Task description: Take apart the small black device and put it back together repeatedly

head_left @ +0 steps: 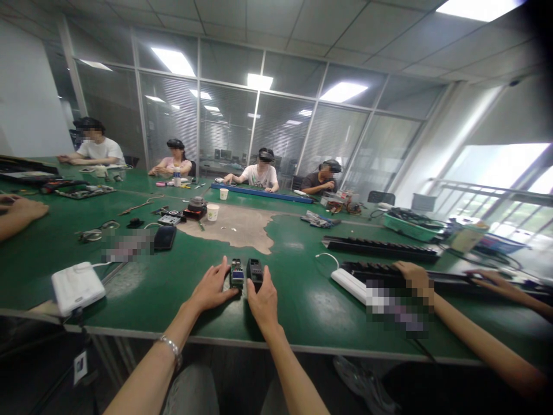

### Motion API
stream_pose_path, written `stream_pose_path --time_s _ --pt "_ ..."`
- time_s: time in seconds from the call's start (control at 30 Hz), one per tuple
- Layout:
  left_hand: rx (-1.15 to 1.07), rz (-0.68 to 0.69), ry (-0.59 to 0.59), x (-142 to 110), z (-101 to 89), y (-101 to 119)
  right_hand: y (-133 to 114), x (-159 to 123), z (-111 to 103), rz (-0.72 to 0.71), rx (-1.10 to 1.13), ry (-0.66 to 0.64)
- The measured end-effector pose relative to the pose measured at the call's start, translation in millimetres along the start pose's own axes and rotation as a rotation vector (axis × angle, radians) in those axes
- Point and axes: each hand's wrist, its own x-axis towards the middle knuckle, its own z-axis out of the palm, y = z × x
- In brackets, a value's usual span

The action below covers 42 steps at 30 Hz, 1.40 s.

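Circuit board (237, 276) on green tabletop (306, 323). Left hand (211, 288) half-open at its left side; black casing (254, 270) just right of the board, right hand (264, 298) loosely curled alongside. Can't tell from here whether either grips.

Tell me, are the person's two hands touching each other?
Apart. The head view shows a strip of green tabletop between the left hand and the right hand.

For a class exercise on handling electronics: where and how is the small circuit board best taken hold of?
Probably by its near end and left long edge, coming from the left: the circuit board is narrow, its upper face carries parts, and the black casing sits close on its right, leaving only a slim gap. The left grip is on the left side.
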Motion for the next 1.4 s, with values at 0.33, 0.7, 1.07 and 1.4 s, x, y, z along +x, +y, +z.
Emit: stream_pose_path --time_s 0.33,0.7,1.07,1.4 --pt "-0.013 0.024 -0.009 0.6 -0.3 0.1 -49.0 28.3 -6.7 -0.026 0.131 0.006" --pt "-0.011 0.055 0.015 -1.4 2.7 -4.3 -62.4 14.4 9.2 -0.009 -0.012 -0.119" --pt "-0.028 0.056 0.049 -1.9 0.5 -2.0 -44.9 -9.0 25.4 -0.094 -0.098 -0.116" --pt "-0.034 0.046 -0.003 -1.9 -0.7 0.5 -51.6 -3.8 17.1 -0.016 -0.149 -0.161"
